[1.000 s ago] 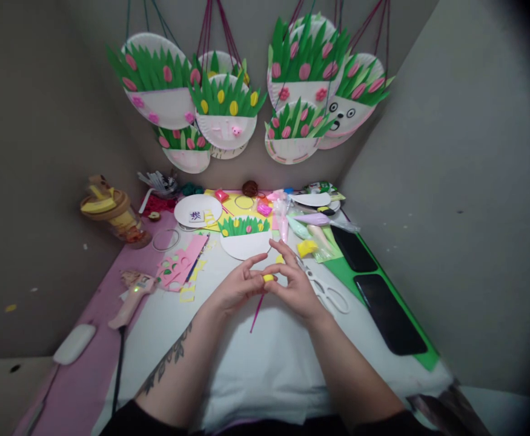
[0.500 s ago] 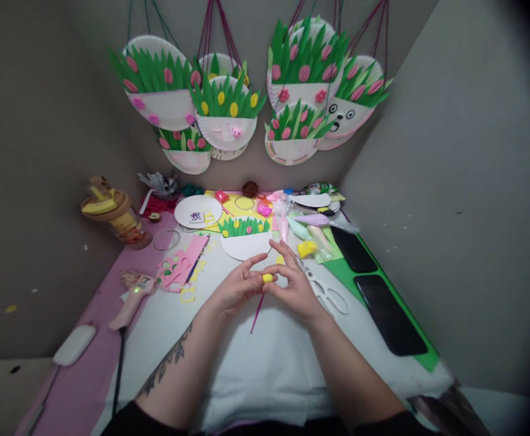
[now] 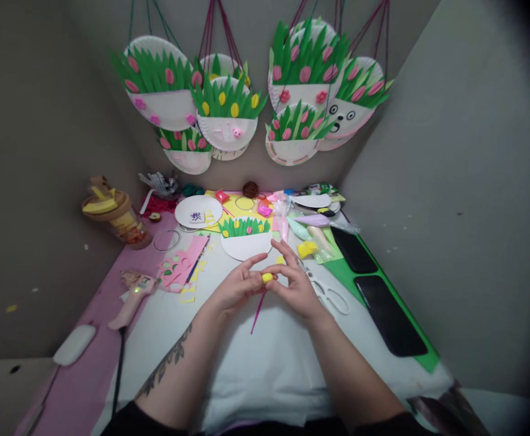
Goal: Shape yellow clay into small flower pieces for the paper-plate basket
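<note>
The left hand (image 3: 238,286) and the right hand (image 3: 295,286) meet fingertip to fingertip above the middle of the desk (image 3: 87,387). Both pinch the small yellow piece (image 3: 268,278) between thumb and forefinger, the left from its left side and the right from its right. The other fingers of the right hand are spread and lifted. The left forearm bears a dark tattoo. A thin pink stick (image 3: 257,313) runs from just under the yellow piece down toward the person; its lower end hangs over the white sheet (image 3: 265,369) that covers the near part of the desk. Whether the stick is stuck into the piece cannot be told.

Just right of the right hand lie white-handled scissors (image 3: 329,295), blades pointing away from the person. Just beyond the hands lies a half paper plate (image 3: 245,244) with a fringe of green paper grass and small yellow and pink buds along its straight edge. To the left of it is a pink foam sheet (image 3: 182,261) with oval holes cut out, and nearer the person a pink glue gun (image 3: 132,298) lies on its side, its cord trailing off the near edge. On the right, 2 black slabs (image 3: 388,315) rest on a green sheet (image 3: 346,274). A yellow lump (image 3: 307,247) sits near the far slab. On the wall behind hang several finished plate baskets (image 3: 228,115).
</note>
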The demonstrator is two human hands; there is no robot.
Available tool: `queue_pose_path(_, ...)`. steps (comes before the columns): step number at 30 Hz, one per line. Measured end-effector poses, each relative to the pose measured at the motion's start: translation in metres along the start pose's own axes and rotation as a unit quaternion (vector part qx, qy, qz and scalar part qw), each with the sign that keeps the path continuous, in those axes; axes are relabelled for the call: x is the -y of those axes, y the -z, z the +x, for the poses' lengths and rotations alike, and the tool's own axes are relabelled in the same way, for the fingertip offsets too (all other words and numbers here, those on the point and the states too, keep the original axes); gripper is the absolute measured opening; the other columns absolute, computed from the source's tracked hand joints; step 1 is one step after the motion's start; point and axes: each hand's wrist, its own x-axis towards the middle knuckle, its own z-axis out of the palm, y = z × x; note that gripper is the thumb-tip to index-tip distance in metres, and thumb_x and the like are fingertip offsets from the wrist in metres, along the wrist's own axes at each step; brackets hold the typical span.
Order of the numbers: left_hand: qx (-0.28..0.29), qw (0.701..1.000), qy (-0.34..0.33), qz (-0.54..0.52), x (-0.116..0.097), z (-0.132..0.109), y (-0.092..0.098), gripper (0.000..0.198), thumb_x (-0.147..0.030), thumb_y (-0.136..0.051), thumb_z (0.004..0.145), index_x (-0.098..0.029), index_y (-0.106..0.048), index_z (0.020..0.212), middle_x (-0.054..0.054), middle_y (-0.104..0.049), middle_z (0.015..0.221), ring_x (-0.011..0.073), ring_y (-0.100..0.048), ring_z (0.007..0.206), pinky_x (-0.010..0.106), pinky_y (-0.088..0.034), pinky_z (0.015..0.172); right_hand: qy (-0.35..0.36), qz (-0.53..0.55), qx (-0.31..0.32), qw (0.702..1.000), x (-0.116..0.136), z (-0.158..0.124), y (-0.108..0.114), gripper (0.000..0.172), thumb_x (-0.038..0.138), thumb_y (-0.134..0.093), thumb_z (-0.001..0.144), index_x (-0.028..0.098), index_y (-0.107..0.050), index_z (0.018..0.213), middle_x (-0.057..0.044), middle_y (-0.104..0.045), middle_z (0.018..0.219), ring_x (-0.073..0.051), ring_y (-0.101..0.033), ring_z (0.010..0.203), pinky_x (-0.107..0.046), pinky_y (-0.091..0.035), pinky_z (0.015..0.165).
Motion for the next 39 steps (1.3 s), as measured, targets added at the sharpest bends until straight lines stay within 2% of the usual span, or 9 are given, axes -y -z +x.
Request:
queue_pose_path(6, 0.002, 1.0, 0.002, 0.017, 0.0021, 0.0011, 0.0017, 0.074, -0.025, -0.076, 0.07, -0.019, -0.041, 0.135, 0.008, -0.07, 0.094, 0.0162, -0.064, 0.084, 0.03, -0.042, 0.082, -0.012, 0.032, -0.004, 0.999, -0.002, -0.0006, -0.0011, 0.017, 0.039, -0.064, 0.08, 0.029, -0.071, 0.093, -0.001, -0.033, 0.15, -0.027, -0.018, 0.142, -0.049, -0.02, 0.113)
queue_pose_path(15, -0.01, 0.999, 0.003, 0.04, 0.0044, 0.0015, 0.0019, 0.076, -0.027, -0.077, 0.068, -0.018, -0.043, 0.135, 0.004, -0.066, 0.082, 0.0125, -0.061, 0.074, 0.027, -0.042, 0.075, -0.017, 0.05, -0.008, 0.999, -0.005, -0.0008, -0.0019, 0.017, 0.041, -0.062, 0.082, 0.029, -0.071, 0.09, 0.0, -0.037, 0.147, -0.025, -0.02, 0.141, -0.049, -0.022, 0.113)
queue_pose_path(21, -0.011, 0.999, -0.002, 0.041, 0.0053, 0.0029, 0.0019, 0.076, -0.033, -0.079, 0.065, -0.016, -0.046, 0.132, 0.004, -0.066, 0.079, 0.0113, -0.058, 0.067, 0.026, -0.04, 0.071, -0.002, 0.054, 0.003, 0.999, -0.0067, -0.0007, -0.0025, 0.021, 0.042, -0.063, 0.08, 0.03, -0.07, 0.096, 0.0, -0.035, 0.149, -0.026, -0.018, 0.142, -0.049, -0.019, 0.114)
queue_pose_path(26, -0.016, 0.999, -0.005, 0.044, 0.0068, 0.0033, 0.0019, 0.075, -0.035, -0.079, 0.065, -0.015, -0.047, 0.13, 0.004, -0.065, 0.08, 0.0088, -0.054, 0.063, 0.025, -0.039, 0.068, -0.001, 0.048, 0.004, 0.999, -0.0041, -0.0005, -0.0026, 0.017, 0.04, -0.063, 0.081, 0.029, -0.07, 0.091, 0.0, -0.034, 0.149, -0.025, -0.017, 0.142, -0.048, -0.017, 0.114)
queue_pose_path(29, -0.017, 0.999, -0.008, 0.05, 0.0073, 0.0029, 0.0021, 0.072, -0.036, -0.078, 0.067, -0.016, -0.048, 0.13, 0.003, -0.064, 0.079, 0.0094, -0.056, 0.065, 0.025, -0.04, 0.07, -0.001, 0.034, 0.009, 0.999, -0.0026, -0.0002, -0.0025, 0.02, 0.041, -0.064, 0.079, 0.029, -0.07, 0.095, 0.0, -0.034, 0.149, -0.025, -0.017, 0.142, -0.049, -0.018, 0.114)
queue_pose_path(31, -0.015, 0.999, -0.009, 0.052, 0.0075, 0.0026, 0.0021, 0.07, -0.036, -0.076, 0.068, -0.017, -0.048, 0.129, 0.006, -0.066, 0.087, 0.0105, -0.058, 0.069, 0.026, -0.041, 0.072, -0.002, 0.024, 0.009, 1.0, -0.0021, -0.0002, -0.0027, 0.018, 0.04, -0.065, 0.079, 0.029, -0.07, 0.091, 0.0, -0.035, 0.148, -0.026, -0.017, 0.142, -0.05, -0.017, 0.114)
queue_pose_path(35, -0.002, 1.0, -0.017, 0.022, 0.007, 0.0027, 0.0015, 0.071, -0.036, -0.077, 0.067, -0.019, -0.048, 0.13, 0.012, -0.066, 0.107, 0.0193, -0.063, 0.09, 0.034, -0.042, 0.085, -0.009, 0.031, 0.0, 0.999, -0.0017, -0.0005, -0.0034, 0.015, 0.039, -0.065, 0.079, 0.028, -0.071, 0.088, -0.001, -0.036, 0.148, -0.027, -0.019, 0.142, -0.05, -0.019, 0.113)
queue_pose_path(37, 0.003, 1.0, -0.018, 0.008, 0.0066, 0.0029, 0.0015, 0.073, -0.033, -0.079, 0.066, -0.019, -0.048, 0.13, 0.012, -0.068, 0.103, 0.0218, -0.063, 0.096, 0.035, -0.041, 0.088, -0.01, 0.03, 0.003, 0.999, -0.001, -0.0005, -0.0036, 0.018, 0.04, -0.066, 0.078, 0.028, -0.071, 0.09, -0.002, -0.036, 0.148, -0.028, -0.018, 0.142, -0.051, -0.02, 0.112)
queue_pose_path(39, 0.004, 1.0, -0.018, 0.007, 0.0066, 0.0033, 0.0021, 0.073, -0.03, -0.079, 0.065, -0.018, -0.049, 0.13, 0.01, -0.069, 0.095, 0.021, -0.064, 0.093, 0.034, -0.041, 0.087, -0.007, 0.02, 0.007, 1.0, 0.0001, -0.0004, -0.0039, 0.019, 0.039, -0.067, 0.077, 0.028, -0.071, 0.092, -0.003, -0.036, 0.148, -0.029, -0.017, 0.142, -0.051, -0.02, 0.112)
